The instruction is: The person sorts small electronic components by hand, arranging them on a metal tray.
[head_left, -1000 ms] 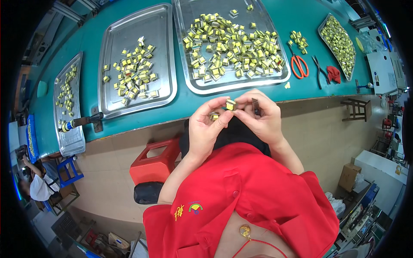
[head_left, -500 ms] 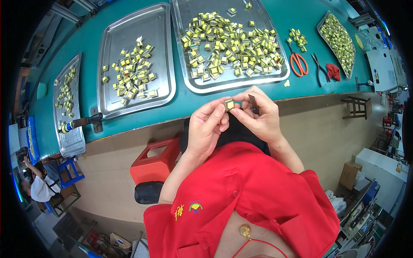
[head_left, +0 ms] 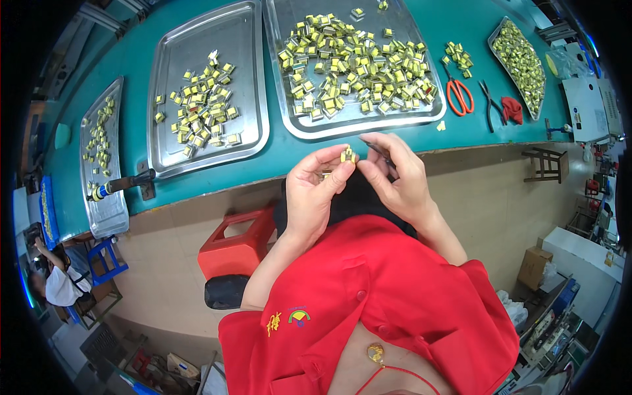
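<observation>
Left hand (head_left: 316, 191) pinches a small yellow-taped block component (head_left: 347, 155) between thumb and fingertips, just below the teal tabletop (head_left: 276, 151) edge. Right hand (head_left: 398, 181), touching it, closes its grip on a thin dark metal tool (head_left: 376, 149). Large steel tray (head_left: 299, 125) of similar yellow parts sits just above; orange-handled scissors (head_left: 459, 97) right of it.
</observation>
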Available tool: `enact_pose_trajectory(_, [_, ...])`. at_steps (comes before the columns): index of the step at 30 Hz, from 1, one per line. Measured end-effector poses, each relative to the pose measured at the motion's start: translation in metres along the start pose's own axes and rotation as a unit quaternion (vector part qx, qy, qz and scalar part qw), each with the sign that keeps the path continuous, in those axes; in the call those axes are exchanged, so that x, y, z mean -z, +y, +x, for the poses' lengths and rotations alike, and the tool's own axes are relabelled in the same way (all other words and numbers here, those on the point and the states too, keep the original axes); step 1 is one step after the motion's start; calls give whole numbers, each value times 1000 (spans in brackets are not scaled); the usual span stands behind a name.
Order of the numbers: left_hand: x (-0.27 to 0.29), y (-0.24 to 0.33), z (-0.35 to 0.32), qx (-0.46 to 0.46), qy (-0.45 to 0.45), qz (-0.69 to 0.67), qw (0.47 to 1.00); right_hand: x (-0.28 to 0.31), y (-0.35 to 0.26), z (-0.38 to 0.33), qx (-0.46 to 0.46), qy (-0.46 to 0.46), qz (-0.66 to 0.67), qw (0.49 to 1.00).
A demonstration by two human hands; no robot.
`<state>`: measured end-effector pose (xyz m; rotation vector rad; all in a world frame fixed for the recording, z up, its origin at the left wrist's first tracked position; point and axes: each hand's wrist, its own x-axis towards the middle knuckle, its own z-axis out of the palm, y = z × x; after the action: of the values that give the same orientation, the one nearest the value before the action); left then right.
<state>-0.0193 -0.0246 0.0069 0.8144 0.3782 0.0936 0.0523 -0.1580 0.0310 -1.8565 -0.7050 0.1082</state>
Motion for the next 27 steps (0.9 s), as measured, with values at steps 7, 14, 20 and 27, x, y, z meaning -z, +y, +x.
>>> enact_pose_trajectory(7, [2,-2,-1,11,11,5,1000,13,-9,-3,139,-31,-264,954])
enact_pose_trajectory(14, [0,1,-2,5,17,26,999,12,-12,-2,123,-13,-339,932])
enact_pose_trajectory(20, [2,1,-2,17,18,19,1000,13,-12,-4,148,-17,-309,939])
enact_pose_trajectory(27, [4,-1,-2,15,26,31,999,15,-11,-1,113,-4,-319,941])
